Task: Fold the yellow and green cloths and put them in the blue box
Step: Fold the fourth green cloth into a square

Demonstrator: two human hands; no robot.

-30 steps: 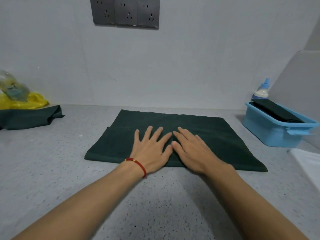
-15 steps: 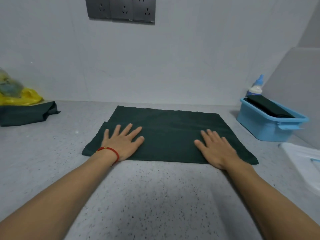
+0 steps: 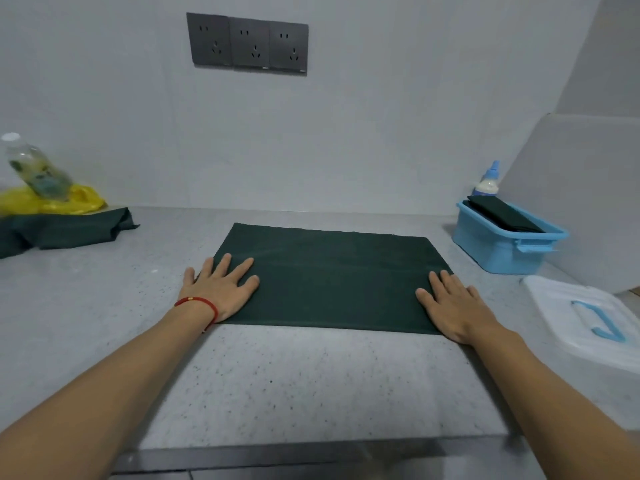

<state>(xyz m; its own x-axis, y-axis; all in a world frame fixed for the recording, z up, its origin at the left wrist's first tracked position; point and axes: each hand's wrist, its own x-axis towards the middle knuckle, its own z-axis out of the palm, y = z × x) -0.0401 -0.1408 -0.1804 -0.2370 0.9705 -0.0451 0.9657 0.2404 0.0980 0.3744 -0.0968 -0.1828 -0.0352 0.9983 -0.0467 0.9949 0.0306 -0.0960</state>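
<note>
A dark green cloth (image 3: 332, 275) lies flat on the grey counter, folded into a wide rectangle. My left hand (image 3: 221, 289), with a red string at the wrist, presses flat on its left end, fingers spread. My right hand (image 3: 453, 303) lies flat on its right end. The blue box (image 3: 498, 251) stands at the back right and holds a folded dark cloth (image 3: 502, 216). At the far left a crumpled green cloth (image 3: 65, 230) lies with a yellow cloth (image 3: 52, 202) behind it.
A plastic bottle (image 3: 34, 171) leans on the yellow cloth. A blue-capped squeeze bottle (image 3: 488, 180) stands behind the box. A white lid with a blue handle (image 3: 588, 317) lies at the right. The counter's front edge (image 3: 311, 448) runs below my forearms.
My hands slid apart from the middle of the cloth to its left and right ends, smoothing it flat.
</note>
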